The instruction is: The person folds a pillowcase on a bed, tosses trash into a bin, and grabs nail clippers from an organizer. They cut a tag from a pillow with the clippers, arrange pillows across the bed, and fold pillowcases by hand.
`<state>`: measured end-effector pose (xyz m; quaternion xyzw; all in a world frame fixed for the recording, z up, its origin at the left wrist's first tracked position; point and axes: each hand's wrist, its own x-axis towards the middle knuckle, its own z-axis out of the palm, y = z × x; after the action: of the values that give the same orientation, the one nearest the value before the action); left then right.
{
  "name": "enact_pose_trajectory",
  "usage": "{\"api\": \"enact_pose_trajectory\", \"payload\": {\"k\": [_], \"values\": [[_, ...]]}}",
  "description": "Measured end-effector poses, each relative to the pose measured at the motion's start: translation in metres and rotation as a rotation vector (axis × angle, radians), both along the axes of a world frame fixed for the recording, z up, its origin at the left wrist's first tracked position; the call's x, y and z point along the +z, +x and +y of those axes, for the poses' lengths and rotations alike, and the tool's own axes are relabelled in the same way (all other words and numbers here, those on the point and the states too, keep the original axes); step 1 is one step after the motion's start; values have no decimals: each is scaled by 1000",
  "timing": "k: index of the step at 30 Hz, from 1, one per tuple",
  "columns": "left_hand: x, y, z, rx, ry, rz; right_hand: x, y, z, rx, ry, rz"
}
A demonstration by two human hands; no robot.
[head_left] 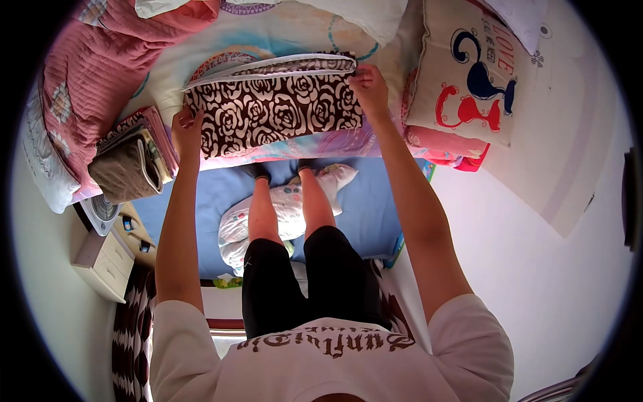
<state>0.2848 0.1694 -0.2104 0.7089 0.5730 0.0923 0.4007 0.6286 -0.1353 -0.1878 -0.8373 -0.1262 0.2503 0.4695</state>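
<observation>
A dark brown cloth with pale rose outlines [271,110] lies folded into a long rectangle on the bed, with a white-edged flap along its far side. My left hand [185,127] is closed at its left edge, fingertips pinched on the fabric. At its far right corner my right hand [368,86] pinches the edge between thumb and fingers. Just left of my left hand stands a stack of folded fabrics [157,134], with a folded brown cloth [127,171] at its near end.
A pink quilt [107,74] is heaped at the left. To the right leans a cushion with cat figures [469,80]. My feet are on a blue surface [181,214] beside a crumpled white printed cloth [281,208]. A small drawer cabinet [107,264] stands at lower left.
</observation>
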Motion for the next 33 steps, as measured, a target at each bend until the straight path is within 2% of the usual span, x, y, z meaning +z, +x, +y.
{"api": "enact_pose_trajectory", "payload": {"k": [3,5,8,10,15,18,20,24,27,29,30,32,33], "values": [[6,-11,-14,35,-1,-23,-2,-5,-6,-24,-114,48],[5,-19,-20,27,-8,-23,-7,-11,-9,-8,-209,-122],[11,-23,-31,9,-32,12,-15,-15,-15,-12,-218,-174],[10,-29,-38,-44,36,192,-10,-18,-18,-33,-207,-134],[16,-48,-74,-56,40,176,3,-34,-26,-101,-193,-112],[16,-55,-86,-83,59,169,1,-46,-43,-29,-310,-84],[12,-61,-93,-20,64,134,-2,-57,-52,140,-468,-352],[12,-66,-94,-72,97,152,-2,-66,-59,137,-436,-322],[18,-62,-97,-51,17,217,10,-70,-53,65,-421,-331],[26,-48,-102,-36,426,250,23,-66,-46,-10,-451,-24],[38,-31,-106,-40,429,244,21,-67,-46,-17,-448,-26],[76,17,-117,-264,434,-101,13,-72,-49,-65,-305,-16],[86,43,-127,-384,371,-135,10,-72,-49,-73,-298,-17]]}}
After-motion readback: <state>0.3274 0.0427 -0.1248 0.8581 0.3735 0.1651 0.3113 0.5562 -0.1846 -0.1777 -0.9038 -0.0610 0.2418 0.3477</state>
